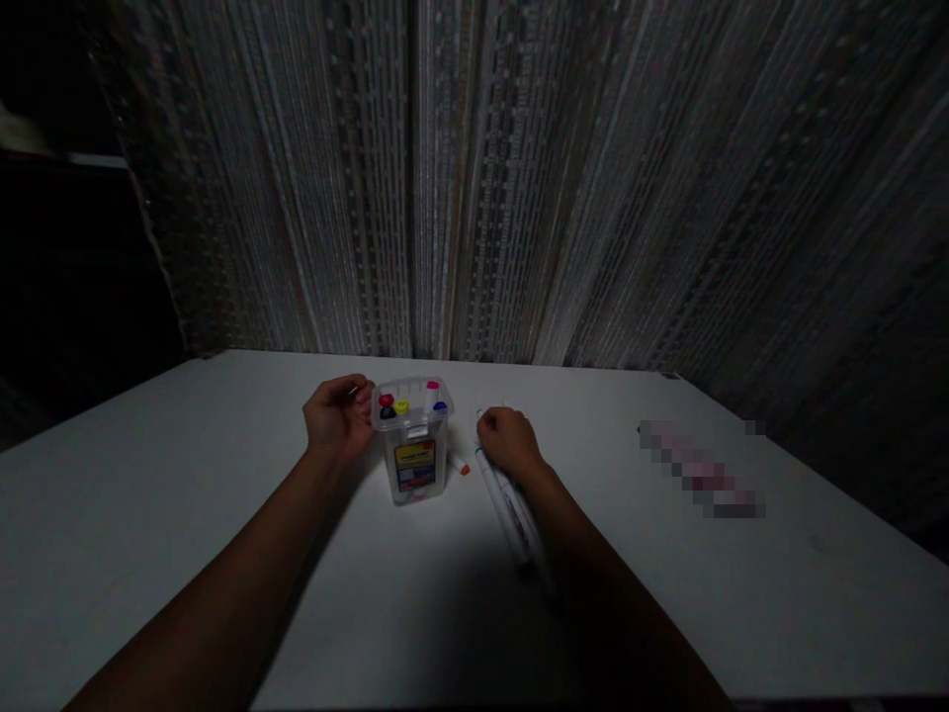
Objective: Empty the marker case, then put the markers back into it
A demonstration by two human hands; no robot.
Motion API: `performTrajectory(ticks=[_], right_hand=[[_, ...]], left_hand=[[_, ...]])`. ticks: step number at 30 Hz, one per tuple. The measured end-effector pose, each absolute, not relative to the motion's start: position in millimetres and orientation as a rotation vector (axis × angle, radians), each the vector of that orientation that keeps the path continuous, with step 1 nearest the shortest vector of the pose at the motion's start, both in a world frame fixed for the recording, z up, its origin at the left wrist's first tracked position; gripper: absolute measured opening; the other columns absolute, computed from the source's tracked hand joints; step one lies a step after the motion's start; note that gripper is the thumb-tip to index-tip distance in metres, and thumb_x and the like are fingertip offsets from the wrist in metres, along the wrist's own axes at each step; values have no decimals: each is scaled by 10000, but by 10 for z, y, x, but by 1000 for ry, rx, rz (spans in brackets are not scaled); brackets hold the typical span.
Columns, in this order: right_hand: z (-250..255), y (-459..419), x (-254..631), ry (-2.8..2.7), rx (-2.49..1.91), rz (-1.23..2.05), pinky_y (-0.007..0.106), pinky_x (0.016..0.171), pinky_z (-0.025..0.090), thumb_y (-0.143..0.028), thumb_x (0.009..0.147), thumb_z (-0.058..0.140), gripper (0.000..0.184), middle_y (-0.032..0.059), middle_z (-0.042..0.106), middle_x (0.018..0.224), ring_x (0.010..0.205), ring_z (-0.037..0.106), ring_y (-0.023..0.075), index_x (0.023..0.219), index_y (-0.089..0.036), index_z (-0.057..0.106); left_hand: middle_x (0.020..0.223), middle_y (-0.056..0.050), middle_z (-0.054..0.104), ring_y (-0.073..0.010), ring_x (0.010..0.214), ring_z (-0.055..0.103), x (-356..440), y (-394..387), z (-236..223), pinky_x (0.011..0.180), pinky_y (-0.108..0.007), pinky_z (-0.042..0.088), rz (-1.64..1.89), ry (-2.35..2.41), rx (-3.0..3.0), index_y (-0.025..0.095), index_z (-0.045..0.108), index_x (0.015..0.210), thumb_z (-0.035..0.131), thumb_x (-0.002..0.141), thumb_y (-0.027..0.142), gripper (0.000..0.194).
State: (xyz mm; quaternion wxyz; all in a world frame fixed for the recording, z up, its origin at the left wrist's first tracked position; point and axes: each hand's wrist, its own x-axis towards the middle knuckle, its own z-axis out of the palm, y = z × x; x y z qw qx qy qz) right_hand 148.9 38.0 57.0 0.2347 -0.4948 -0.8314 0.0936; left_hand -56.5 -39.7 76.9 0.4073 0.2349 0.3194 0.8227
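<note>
A clear plastic tub [416, 487] with a yellow and blue label stands upright on the white table. Inside it are several markers, with red, black, yellow, pink and blue ends showing at the rim. My left hand [339, 417] is cupped at the tub's left side, fingers loosely curled and apart; whether they touch its wall is unclear. To the right of the tub, my right hand [511, 438] is closed, fingertips pressed together above the ends of white markers [505, 509] lying on the table. What it pinches is hidden. A marker with an orange end [461, 465] lies close behind the tub.
On the right of the table [200, 514] lies a pinkish, pixel-blurred object [701, 470]. A striped, patterned curtain [445, 178] hangs along the table's far edge. The light is dim, and my right forearm partly covers the white markers.
</note>
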Motion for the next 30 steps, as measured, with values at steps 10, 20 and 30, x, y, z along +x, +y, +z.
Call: performTrajectory(ticks=[10, 20, 30], right_hand=[[535, 411, 1476, -2187, -1282, 363, 251, 615, 360, -173, 741, 471, 193, 67, 658, 698, 669, 576, 158, 666, -158, 648], [729, 353, 1527, -1242, -432, 1931, 242, 551, 403, -166, 548, 619, 142, -15, 531, 572, 553, 508, 110, 682, -149, 576], [821, 266, 1567, -1242, -220, 2109, 248, 541, 367, -138, 571, 575, 121, -15, 467, 563, 551, 449, 107, 691, -152, 567]], left_hand=[[502, 12, 334, -97, 466, 426, -578, -434, 751, 416, -182, 384, 1977, 562, 617, 146, 454, 514, 530, 530, 219, 107], [479, 19, 313, -73, 414, 353, -538, -439, 783, 413, -185, 363, 1990, 654, 646, 148, 436, 483, 496, 509, 202, 85], [486, 14, 364, -109, 487, 470, -550, -387, 721, 470, -204, 426, 1959, 654, 609, 157, 378, 492, 540, 524, 189, 168]])
